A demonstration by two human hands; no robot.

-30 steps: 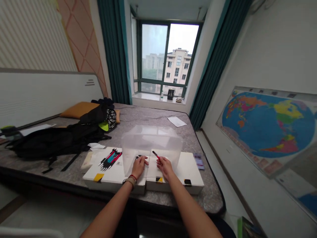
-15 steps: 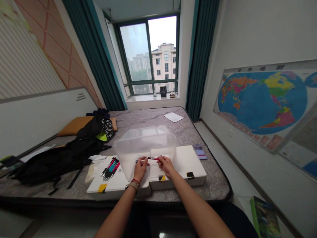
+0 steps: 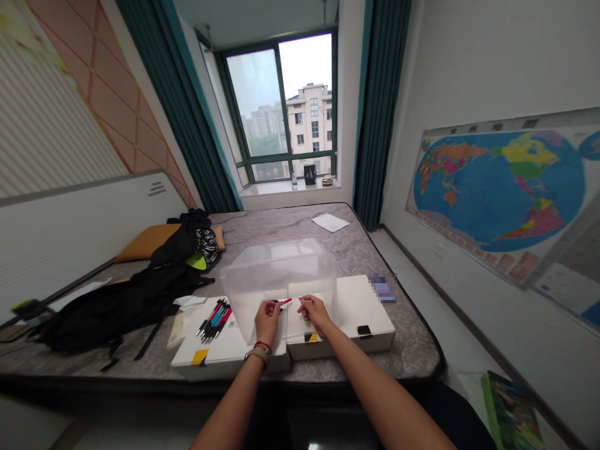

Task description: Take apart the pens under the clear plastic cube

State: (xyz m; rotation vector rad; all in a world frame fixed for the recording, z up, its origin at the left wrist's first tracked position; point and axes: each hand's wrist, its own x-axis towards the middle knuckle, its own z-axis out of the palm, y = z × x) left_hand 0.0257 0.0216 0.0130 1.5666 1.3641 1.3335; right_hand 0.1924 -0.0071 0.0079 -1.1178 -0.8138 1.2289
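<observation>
My left hand (image 3: 268,322) is closed in a pinch on a red pen (image 3: 286,301), whose red end points right toward my other hand. Just across a small gap, my right hand (image 3: 314,314) has its thumb and forefinger pressed together; whatever is between them is too small to make out. Both hands are above two white boxes (image 3: 363,306), in front of a clear plastic bin (image 3: 281,272) lying on its side. Left of the bin, several pens (image 3: 214,320) in black, red and teal lie side by side on the left box.
The boxes rest on a bare grey mattress (image 3: 262,225). A black backpack (image 3: 107,306) lies to the left. A blurred purple item (image 3: 383,289) is right of the boxes, and a white paper sheet (image 3: 330,222) lies farther back. A green-edged book (image 3: 510,409) is at lower right.
The red pen spanned both hands before; now only my left hand has it, tilted slightly up. My right hand has come off its red end, leaving a small gap.
</observation>
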